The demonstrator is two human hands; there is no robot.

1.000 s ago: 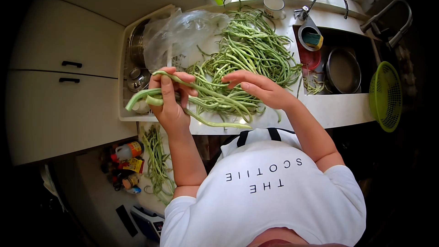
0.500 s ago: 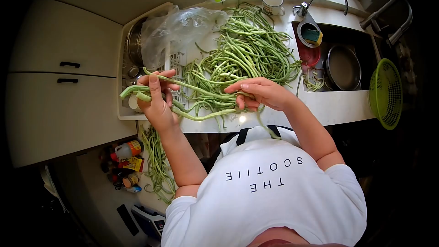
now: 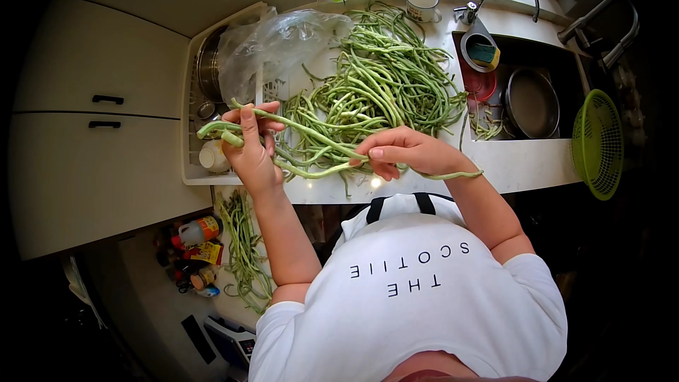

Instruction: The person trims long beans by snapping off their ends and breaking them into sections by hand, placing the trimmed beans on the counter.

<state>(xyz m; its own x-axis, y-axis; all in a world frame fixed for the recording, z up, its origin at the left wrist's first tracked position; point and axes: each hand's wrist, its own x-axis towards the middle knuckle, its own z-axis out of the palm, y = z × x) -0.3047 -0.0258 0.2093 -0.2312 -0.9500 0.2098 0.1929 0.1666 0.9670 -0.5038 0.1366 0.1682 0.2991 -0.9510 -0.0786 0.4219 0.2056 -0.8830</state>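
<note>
Several long green beans (image 3: pixel 311 129) stretch between my two hands above the counter's front edge. My left hand (image 3: pixel 252 148) is closed round them near one end, with thick bean ends poking out past the thumb. Further along, my right hand (image 3: pixel 407 153) pinches the beans between thumb and fingers; a bean tail trails over that wrist. Just beyond both hands lies a large tangled pile of long beans (image 3: pixel 385 74) on the white counter (image 3: pixel 523 166). My right fingertips partly hide where the beans meet.
A crumpled plastic bag (image 3: pixel 276 42) covers part of the white dish rack (image 3: pixel 187 127) at left. To the right are the sink (image 3: pixel 573 74) with a pan (image 3: pixel 532 105), and a green basket (image 3: pixel 598 145). More beans (image 3: pixel 244 255) lie lower left near bottles (image 3: pixel 198 230). A mug (image 3: pixel 422 3) stands behind.
My left hand has shifted slightly right, closer to my right hand, with the beans in it. The bean tail by my right hand has swung from hanging down to lying across the wrist.
</note>
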